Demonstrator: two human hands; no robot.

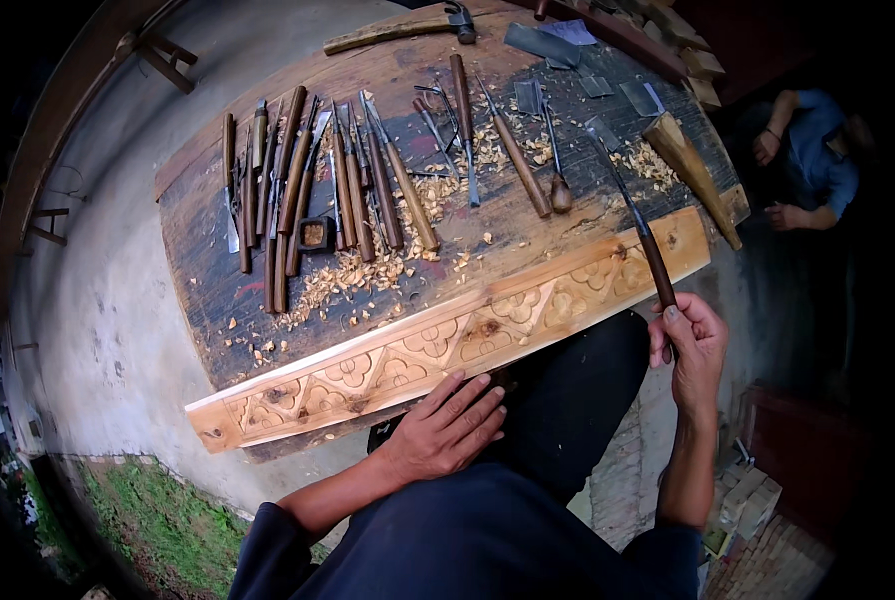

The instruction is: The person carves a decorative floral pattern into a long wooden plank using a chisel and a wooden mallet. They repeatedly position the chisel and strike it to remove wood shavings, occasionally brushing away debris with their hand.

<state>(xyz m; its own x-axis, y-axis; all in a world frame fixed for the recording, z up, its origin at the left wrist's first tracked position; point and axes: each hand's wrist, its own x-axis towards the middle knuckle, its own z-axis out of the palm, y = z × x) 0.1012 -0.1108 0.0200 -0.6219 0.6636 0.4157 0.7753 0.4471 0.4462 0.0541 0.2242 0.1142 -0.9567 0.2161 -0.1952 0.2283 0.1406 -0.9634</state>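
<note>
Carved board (447,340) lay along near edge of counter (207,270), long axis running lower left to upper right; left hand (447,430) rested flat, fingers spread, against its middle; right hand (692,345) gripped chisel (642,235) beside board's right end, blade pointing away

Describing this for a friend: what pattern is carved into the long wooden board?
Repeating petal-like flower motifs inside triangles along the pale carved board, head view.

Pale carved wood plank (447,340); dark rough weathered bench (207,250).
</note>
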